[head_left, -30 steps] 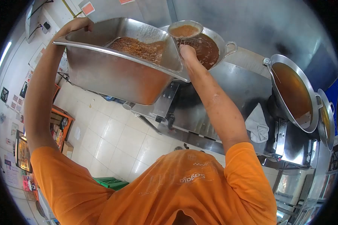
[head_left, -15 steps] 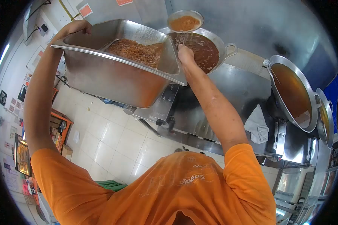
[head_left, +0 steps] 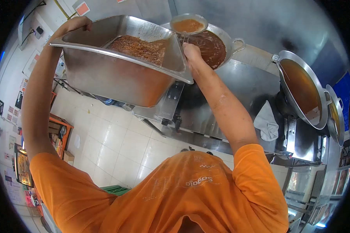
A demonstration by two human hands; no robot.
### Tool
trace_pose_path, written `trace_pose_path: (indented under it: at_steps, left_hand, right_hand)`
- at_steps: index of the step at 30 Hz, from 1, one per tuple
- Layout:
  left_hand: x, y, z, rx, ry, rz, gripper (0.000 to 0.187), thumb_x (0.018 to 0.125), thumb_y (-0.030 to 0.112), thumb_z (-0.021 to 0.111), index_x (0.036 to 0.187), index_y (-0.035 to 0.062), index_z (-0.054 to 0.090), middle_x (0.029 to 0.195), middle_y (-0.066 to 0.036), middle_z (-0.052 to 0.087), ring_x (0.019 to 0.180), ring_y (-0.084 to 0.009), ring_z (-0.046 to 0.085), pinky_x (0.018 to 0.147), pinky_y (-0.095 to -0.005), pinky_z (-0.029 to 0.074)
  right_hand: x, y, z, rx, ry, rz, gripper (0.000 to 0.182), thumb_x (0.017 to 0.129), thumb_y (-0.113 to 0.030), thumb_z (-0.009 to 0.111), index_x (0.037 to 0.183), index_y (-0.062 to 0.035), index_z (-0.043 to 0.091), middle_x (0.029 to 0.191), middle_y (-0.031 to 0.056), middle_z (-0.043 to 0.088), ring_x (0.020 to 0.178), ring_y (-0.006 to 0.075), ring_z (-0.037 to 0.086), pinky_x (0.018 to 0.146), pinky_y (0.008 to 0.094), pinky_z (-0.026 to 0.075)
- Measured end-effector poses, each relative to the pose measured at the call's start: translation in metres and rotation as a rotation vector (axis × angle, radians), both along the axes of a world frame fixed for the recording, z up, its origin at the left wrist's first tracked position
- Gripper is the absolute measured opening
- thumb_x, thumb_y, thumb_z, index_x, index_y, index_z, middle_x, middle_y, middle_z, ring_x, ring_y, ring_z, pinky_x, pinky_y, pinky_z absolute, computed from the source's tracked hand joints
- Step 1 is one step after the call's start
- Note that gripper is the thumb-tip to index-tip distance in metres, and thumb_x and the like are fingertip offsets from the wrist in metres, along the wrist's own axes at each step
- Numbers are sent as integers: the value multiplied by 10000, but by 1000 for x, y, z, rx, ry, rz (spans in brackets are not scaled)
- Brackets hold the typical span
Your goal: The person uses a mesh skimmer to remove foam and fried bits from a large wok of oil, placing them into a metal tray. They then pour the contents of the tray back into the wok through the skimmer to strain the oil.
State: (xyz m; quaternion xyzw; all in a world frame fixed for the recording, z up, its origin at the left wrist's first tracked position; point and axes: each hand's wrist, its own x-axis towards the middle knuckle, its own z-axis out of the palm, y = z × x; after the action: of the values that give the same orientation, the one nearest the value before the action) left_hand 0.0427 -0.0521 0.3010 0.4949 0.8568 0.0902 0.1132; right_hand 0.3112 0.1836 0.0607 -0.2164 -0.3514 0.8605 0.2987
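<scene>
My left hand (head_left: 78, 24) is closed over the far left rim of a deep steel food pan (head_left: 112, 73). Wet, reddish-brown crumbly food (head_left: 138, 49) lies inside the pan, which is tilted. With my right hand (head_left: 192, 53) I grip the handle of a round mesh strainer (head_left: 189, 16), just past the pan's right corner. A layer of orange-brown bits (head_left: 187, 26) rests in the strainer's bowl. Beneath the strainer is a large wok (head_left: 231, 46) of dark brown liquid, partly hidden by my hand and the pan.
Further right on the steel counter (head_left: 237, 89) stands a second wok (head_left: 317, 77) of brown liquid with a dial thermometer (head_left: 275, 58) at its rim. Another wok (head_left: 340, 116) is beyond it. A grey cloth (head_left: 266, 123) lies on the counter. Tiled floor (head_left: 116, 143) shows below.
The pan and strainer sit slightly further left in view, partly because the whole view has shifted. Both hands keep their hold.
</scene>
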Motion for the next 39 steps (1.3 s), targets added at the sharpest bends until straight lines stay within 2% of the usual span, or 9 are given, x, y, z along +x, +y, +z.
trace_pose_path:
  at_steps: [6, 10, 16, 18, 22, 30, 35, 37, 39]
  left_hand:
    - [-8, -2, -9, 130, -9, 31, 230, 815, 217, 483, 768, 34, 615, 756, -23, 564, 732, -130, 500, 675, -269, 416]
    - [0, 2, -12, 130, -19, 113, 215, 816, 199, 479, 775, 32, 608, 754, -15, 561, 723, -130, 498, 673, -271, 413]
    - [-11, -2, -23, 199, 217, -490, 197, 810, 216, 505, 810, 40, 592, 795, -30, 566, 742, -142, 507, 669, -286, 424]
    - [6, 11, -26, 247, 16, -9, 224, 751, 229, 477, 701, 54, 606, 732, -33, 547, 682, -135, 490, 604, -263, 399]
    - [-13, 14, -28, 230, 11, -62, 226, 751, 231, 474, 701, 55, 606, 736, -40, 552, 682, -140, 493, 606, -273, 402]
    - [13, 19, -24, 209, 63, -188, 234, 778, 245, 471, 751, 63, 614, 755, -23, 560, 729, -133, 504, 678, -253, 402]
    - [29, 27, -23, 286, -94, -120, 221, 765, 252, 502, 743, 65, 617, 762, -26, 571, 760, -122, 515, 711, -256, 413]
    - [52, 34, -23, 265, -105, -26, 213, 756, 252, 517, 736, 66, 618, 764, -29, 576, 771, -116, 520, 720, -256, 418]
    - [83, 30, -22, 379, 59, -449, 205, 733, 248, 546, 720, 56, 619, 753, -35, 584, 761, -106, 518, 699, -259, 423]
  right_hand:
    - [9, -8, 13, 31, 21, -10, 270, 876, -115, 361, 1054, 50, 481, 986, 172, 546, 859, 273, 589, 708, 406, 518]
    - [8, -6, 8, 2, 12, -40, 274, 905, -169, 401, 985, 49, 546, 877, 142, 599, 757, 223, 588, 673, 347, 482]
    - [0, 6, -10, -59, -6, 108, 253, 895, -165, 418, 942, 34, 566, 861, 136, 603, 743, 212, 590, 656, 348, 484]
    - [5, 5, -7, 21, -114, 47, 235, 894, -158, 420, 925, 21, 568, 823, 126, 597, 712, 200, 582, 632, 348, 482]
    - [8, -2, -5, 76, -106, -34, 205, 889, -153, 426, 878, -4, 566, 734, 94, 572, 627, 185, 550, 581, 335, 471]
    - [26, 11, -4, 178, -113, 73, 129, 865, -108, 434, 769, -74, 514, 552, -12, 382, 440, 82, 338, 370, 232, 282]
    - [81, 23, 26, 247, -198, 254, 284, 856, -35, 424, 1132, -63, 480, 774, 22, 512, 435, 31, 317, 296, 161, 201]
    - [112, 27, 40, 307, -218, 282, 288, 852, -32, 429, 1134, -61, 477, 786, 23, 517, 443, 25, 320, 289, 157, 196]
    - [138, 33, 53, 375, -253, 303, 299, 839, -27, 438, 1136, -54, 467, 824, 35, 530, 429, 14, 306, 259, 152, 166]
